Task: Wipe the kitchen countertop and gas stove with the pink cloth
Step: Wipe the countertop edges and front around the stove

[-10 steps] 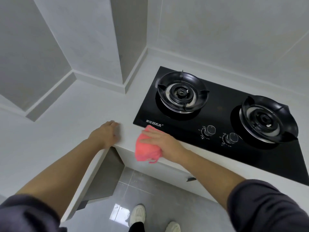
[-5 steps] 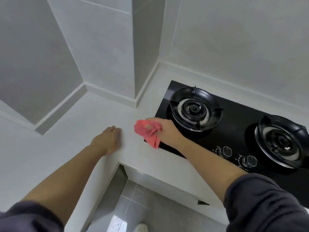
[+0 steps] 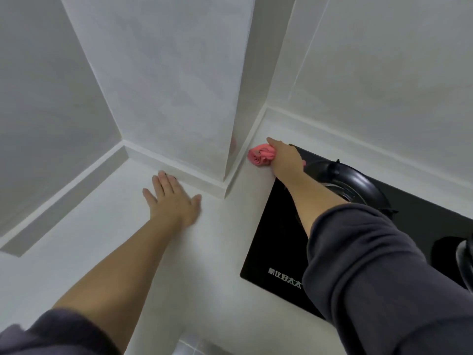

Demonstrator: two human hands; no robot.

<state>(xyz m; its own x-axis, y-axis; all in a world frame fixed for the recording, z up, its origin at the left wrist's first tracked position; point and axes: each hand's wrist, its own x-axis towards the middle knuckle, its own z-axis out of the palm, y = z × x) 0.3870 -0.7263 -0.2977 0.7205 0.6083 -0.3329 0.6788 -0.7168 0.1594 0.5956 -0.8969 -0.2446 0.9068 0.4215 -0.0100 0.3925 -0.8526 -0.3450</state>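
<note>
The left hand [image 3: 171, 198] lies flat, fingers straight, on the white kitchen countertop [image 3: 102, 239], well left of the grip. The right hand [image 3: 285, 160] clutches the bunched pink cloth [image 3: 259, 156] on the counter by the wall corner, its fingertips hidden. Just right of the grip, the black glass gas stove [image 3: 276, 226] is partly covered by a dark grey sleeve [image 3: 371, 265] and cut off at the frame edge. Pale grey walls [image 3: 384, 73] rise behind.
</note>
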